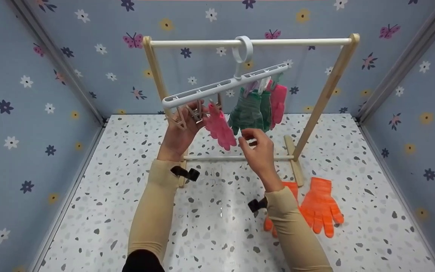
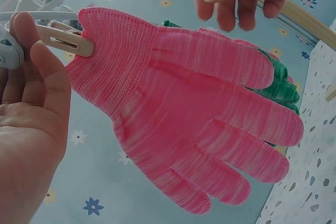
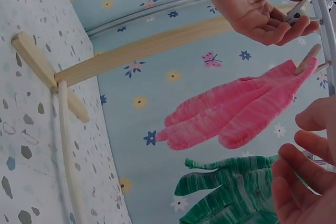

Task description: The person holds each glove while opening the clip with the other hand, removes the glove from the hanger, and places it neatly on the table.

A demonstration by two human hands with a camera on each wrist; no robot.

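Head view. Wooden rack [image 1: 321, 96] with white top rail [image 1: 304, 41], standing on a speckled tabletop [image 1: 217, 204]; its long foot at right presumably steadies it. One pale hanger [image 1: 202, 92], its hook [image 1: 249, 49] round the rail to carry the load, left end lower than right. Suspended below: near pink glove [image 1: 219, 128] left of centre; to its right, green gloves [image 1: 247, 111]; farther right, another pink glove [image 1: 278, 104]. All hang fingers-down, clips seemingly set at the cuffs for that reason. Orange gloves [image 1: 319, 206] lie on the tabletop at right, one partly covered by the right forearm. Left hand [image 1: 183, 130] is raised among the clips [image 1: 181, 120] at the hanger's left end. Right hand [image 1: 258, 149]: fingers bent, thumb apart, nothing between, just right of the near pink glove.

Left wrist view. Near pink glove, palm spread flat; a beige clip [image 2: 79, 45] bites the cuff edge and bears its weight. Left hand just beside.

Right wrist view. Left hand's fingers curve about a grey clip [image 3: 295, 14]; whether they pinch it, cannot tell. Right hand beside the green gloves, unladen.
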